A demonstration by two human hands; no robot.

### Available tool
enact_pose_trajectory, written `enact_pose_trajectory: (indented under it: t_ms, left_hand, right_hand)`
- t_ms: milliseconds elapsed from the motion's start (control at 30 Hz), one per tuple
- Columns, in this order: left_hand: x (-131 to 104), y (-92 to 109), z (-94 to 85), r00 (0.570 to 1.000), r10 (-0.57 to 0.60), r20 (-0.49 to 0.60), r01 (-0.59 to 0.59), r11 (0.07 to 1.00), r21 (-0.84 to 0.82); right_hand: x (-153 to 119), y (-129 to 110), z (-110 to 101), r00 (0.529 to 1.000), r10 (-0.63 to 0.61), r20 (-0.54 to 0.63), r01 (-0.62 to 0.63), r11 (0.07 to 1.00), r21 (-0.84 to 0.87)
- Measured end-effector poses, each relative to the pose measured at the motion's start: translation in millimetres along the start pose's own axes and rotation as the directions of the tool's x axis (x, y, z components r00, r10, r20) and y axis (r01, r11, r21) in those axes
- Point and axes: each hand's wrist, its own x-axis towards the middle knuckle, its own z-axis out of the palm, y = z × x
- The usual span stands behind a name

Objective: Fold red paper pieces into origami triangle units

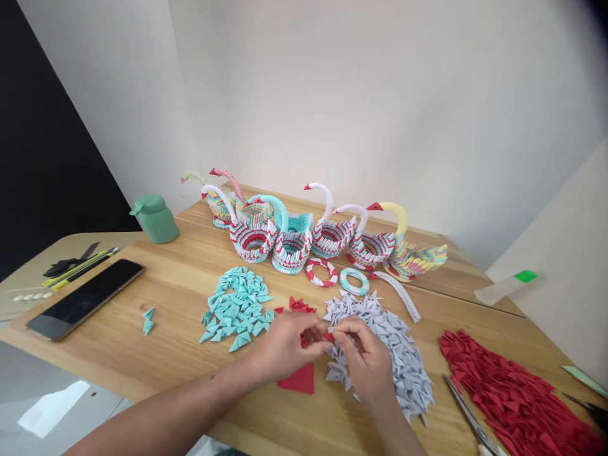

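The small red folded-paper piece (329, 337) was above the near part of the desk, at the left edge of a pale pile, pinched between the fingertips of both the left hand (293, 343) and the right hand (368, 361).

Plain off-white walls (308, 95) rose behind, with a black panel (42, 95) at far left. The light-brown wooden desk (171, 342) had visible grain and a long seam across it; below its left edge was a pale floor (14, 380) with a bright patch of light.

Along the back stood a row of multicoloured folded-paper swans (293, 253) with curved necks. In front lay heaps of folded triangles: deep red (513, 386) at right, greyish white (403, 354) beside the right hand, turquoise (237, 310) beyond the left forearm.

A black-screened phone (88, 297) lay near the left edge, a green lidded cup (159, 221) behind it. Silver scissors (468, 415) lay beside the red heap. Smaller were a red-and-white paper ring (310, 272), a turquoise-and-white paper ring (355, 292) and two turquoise pieces (149, 321).
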Motion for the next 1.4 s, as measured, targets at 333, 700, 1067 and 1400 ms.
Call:
enact_pose_trajectory:
  t_ms: [333,700,1067,1400]
  left_hand:
    - [0,4,0.8,0.996,0.020,-0.083,-0.017,0.999,0.030]
    - [-3,7,-2.9,0.867,0.492,-0.081,-0.479,0.867,0.137]
    - [-2,1,6.4,0.957,0.263,-0.122,-0.253,0.963,0.092]
    - [-1,0,8.0,0.996,0.046,-0.081,-0.046,0.999,0.004]
  right_hand:
    - [-4,2,1,1.000,-0.011,-0.006,0.011,0.995,0.094]
    - [-5,3,4,0.999,-0.033,-0.013,0.036,0.958,0.285]
    - [-5,6,6,0.995,0.093,-0.020,-0.085,0.962,0.259]
    - [-2,1,5,1.000,0.020,-0.005,-0.019,0.995,0.093]
